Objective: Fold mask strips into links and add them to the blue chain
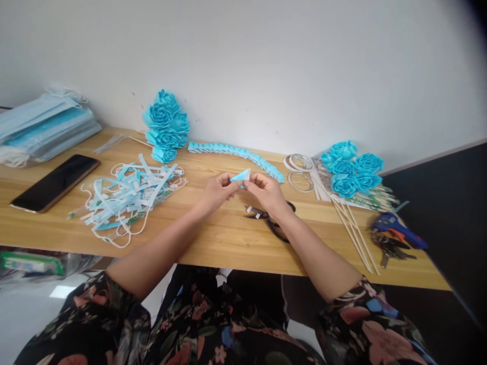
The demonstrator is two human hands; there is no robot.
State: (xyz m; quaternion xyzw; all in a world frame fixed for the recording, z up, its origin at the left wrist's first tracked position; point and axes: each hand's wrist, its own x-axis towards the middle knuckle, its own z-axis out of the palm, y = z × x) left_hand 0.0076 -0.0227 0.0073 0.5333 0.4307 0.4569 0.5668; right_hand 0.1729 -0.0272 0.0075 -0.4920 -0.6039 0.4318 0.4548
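Observation:
Between my two hands is a small folded blue-and-white piece of mask fabric (240, 176), pointed at its left end. My left hand (217, 192) pinches it from the left, and my right hand (268, 192) grips its right side with thumb and fingers. Below my right hand lie black-handled scissors (279, 230), partly covered by that hand and wrist, with small white scraps on the blades. Behind the hands, a curved row of folded blue pieces (236, 151) stretches along the back of the table.
On the left are stacked face masks (49, 124), a phone (57, 182) and a heap of cut strips and ear loops (131, 195). Blue fabric flowers (165, 121) stand near the wall, with more flowers (344, 172) at right. Tape rolls (300, 181), wooden sticks (353, 235), a glue gun (397, 228) and keys (390, 248) lie rightward.

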